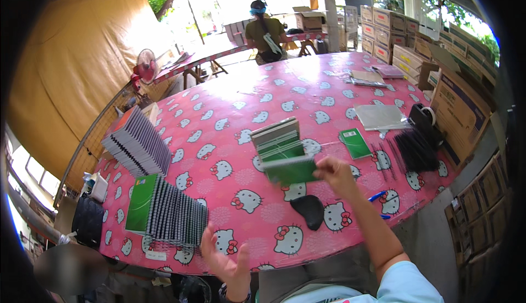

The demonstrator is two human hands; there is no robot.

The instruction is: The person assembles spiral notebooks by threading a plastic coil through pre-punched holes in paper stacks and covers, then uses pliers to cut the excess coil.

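Observation:
Over the middle of the pink table, my right hand pinches the right end of a green notebook, which is slightly blurred. Just behind it stands a stack of green notebooks with greyish sheets at its far side. My left hand is raised at the front edge, fingers spread and nothing in them. Next to it is a row of spiral-bound notebooks, a green cover facing left. A dark curved pad lies below the held notebook. Another green notebook lies flat to the right.
A second stack of spiral notebooks stands at the left. Black binding coils, a clear plastic-wrapped sheet and blue pens lie at the right. Cardboard boxes line the right side. A person sits beyond, near a red fan.

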